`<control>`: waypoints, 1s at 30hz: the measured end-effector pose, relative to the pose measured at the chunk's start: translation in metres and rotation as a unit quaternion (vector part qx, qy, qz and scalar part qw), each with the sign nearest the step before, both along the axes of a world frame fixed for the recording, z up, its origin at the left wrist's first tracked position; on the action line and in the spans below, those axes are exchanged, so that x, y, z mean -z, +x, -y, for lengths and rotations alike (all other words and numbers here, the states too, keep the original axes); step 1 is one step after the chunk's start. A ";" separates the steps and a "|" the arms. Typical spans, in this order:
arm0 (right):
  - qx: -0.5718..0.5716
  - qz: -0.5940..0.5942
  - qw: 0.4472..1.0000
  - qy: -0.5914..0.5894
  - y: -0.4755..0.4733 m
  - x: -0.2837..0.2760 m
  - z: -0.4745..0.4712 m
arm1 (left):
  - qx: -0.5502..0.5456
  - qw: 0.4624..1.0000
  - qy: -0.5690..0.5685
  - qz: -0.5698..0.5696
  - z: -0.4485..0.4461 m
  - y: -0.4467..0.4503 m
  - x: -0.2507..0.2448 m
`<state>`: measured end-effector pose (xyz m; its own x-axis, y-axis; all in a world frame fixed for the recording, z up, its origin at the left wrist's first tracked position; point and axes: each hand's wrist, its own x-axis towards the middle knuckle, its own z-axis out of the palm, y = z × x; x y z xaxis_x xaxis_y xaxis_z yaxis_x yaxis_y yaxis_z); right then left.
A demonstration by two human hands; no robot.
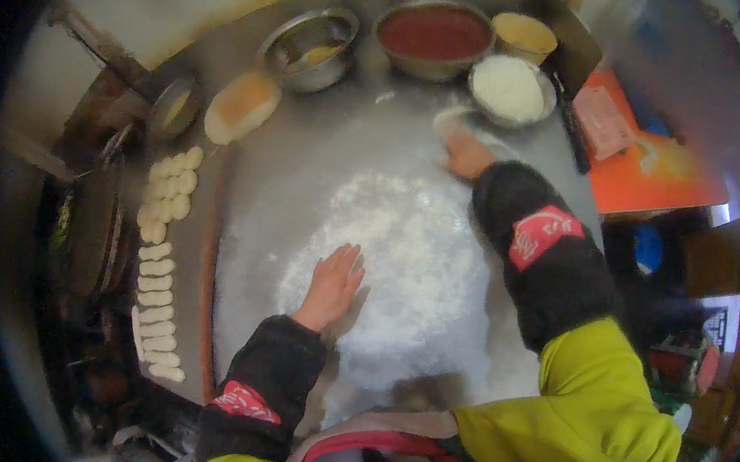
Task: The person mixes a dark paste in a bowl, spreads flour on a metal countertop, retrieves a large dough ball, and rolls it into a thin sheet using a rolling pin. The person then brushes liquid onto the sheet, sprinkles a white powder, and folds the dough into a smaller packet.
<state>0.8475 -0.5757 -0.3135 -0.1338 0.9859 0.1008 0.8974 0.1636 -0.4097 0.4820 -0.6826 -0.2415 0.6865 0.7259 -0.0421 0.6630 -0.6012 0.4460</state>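
Flour (406, 254) lies spread in a wide patch over the grey worktop (253, 195). My left hand (333, 286) is at the left edge of this patch, palm down, fingers extended and holding nothing. Farther back on the right, my right hand (465, 148) is blurred; its fingers are near a whitish shape on the worktop, and whether it grips anything cannot be told. Just beyond it stands a metal bowl of white flour (511, 89). Both forearms wear black sleeve covers with red patches.
Dough pieces (156, 297) line the left side, beyond a reddish-brown rod (212, 293). At the back stand a bowl of red sauce or paste (435, 32), a steel bowl (311, 53) and a yellowish tub (525, 35). A dark long-handled tool (572, 124) lies along the right edge.
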 end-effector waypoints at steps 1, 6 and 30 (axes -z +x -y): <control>-0.044 0.001 0.999 0.007 -0.013 0.002 0.004 | -0.024 0.999 -0.020 -0.019 -0.002 -0.001 -0.003; -0.252 -0.075 0.959 -0.108 -0.065 -0.008 0.037 | -0.056 0.998 -0.009 0.020 -0.017 -0.012 -0.010; -0.033 -0.694 0.616 -0.371 -0.235 -0.153 -0.048 | 0.042 0.997 0.028 0.061 -0.191 -0.036 -0.042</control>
